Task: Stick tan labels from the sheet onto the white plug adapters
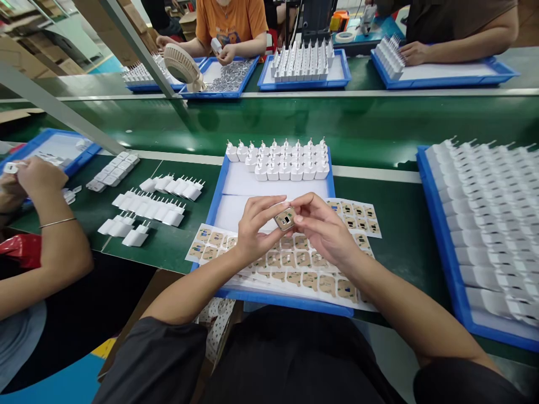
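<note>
Between my two hands, above the sticker sheets, is a small charger, its face turned up toward me. A brownish sticker with dark port openings covers that face. My left hand grips the charger from the left, thumb below and fingers above. My right hand pinches at its right edge with thumb and forefinger. Beneath lie overlapping sheets of brown stickers, spread across a blue-rimmed tray. White plug chargers stand in rows at the tray's far end, prongs up.
At right is a blue tray packed with white chargers. Loose white chargers lie on the green table to the left, near a co-worker's arm. Across the green belt, other people work at trays; a small fan stands there.
</note>
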`<control>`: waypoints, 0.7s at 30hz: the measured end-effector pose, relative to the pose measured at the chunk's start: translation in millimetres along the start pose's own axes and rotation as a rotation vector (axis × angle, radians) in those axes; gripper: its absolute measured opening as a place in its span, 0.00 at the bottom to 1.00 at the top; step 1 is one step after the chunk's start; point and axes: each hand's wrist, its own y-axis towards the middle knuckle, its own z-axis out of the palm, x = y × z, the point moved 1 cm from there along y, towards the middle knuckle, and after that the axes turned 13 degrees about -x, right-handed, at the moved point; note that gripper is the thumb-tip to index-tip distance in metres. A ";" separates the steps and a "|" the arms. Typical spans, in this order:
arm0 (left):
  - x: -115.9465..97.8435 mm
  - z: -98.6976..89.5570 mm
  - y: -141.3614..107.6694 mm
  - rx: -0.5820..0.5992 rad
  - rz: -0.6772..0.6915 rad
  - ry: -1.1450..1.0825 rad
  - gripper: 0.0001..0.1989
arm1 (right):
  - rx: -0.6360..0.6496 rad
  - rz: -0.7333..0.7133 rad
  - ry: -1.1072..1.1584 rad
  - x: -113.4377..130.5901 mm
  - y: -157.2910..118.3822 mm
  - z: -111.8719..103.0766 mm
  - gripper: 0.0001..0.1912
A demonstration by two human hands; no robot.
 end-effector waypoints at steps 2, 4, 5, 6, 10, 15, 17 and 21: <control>1.5 0.3 -1.9 0.027 -0.088 -0.052 0.20 | 0.024 -0.032 -0.040 -2.0 2.0 -1.4 0.14; 2.9 0.8 -3.9 0.052 -0.162 -0.084 0.21 | 0.032 -0.096 -0.102 -5.8 3.7 -3.1 0.19; 3.3 1.1 -4.6 0.061 -0.183 -0.090 0.21 | 0.029 -0.128 -0.134 -8.0 4.3 -3.8 0.20; 3.5 1.5 -5.0 0.066 -0.188 -0.092 0.20 | 0.021 -0.152 -0.163 -10.2 4.6 -4.3 0.21; 1.4 3.8 -4.7 0.049 -0.053 -0.073 0.19 | -0.018 -0.178 -0.242 -14.6 3.1 -3.7 0.18; -2.5 6.7 -4.6 0.018 0.094 -0.014 0.18 | -0.053 -0.222 -0.293 -11.7 -1.6 1.2 0.16; -3.3 7.0 -4.7 0.006 0.114 -0.003 0.18 | -0.075 -0.210 -0.262 -11.7 -2.5 2.3 0.14; -1.6 6.2 -4.1 0.019 0.097 -0.026 0.20 | -0.075 -0.160 -0.155 -13.3 -1.3 1.3 0.06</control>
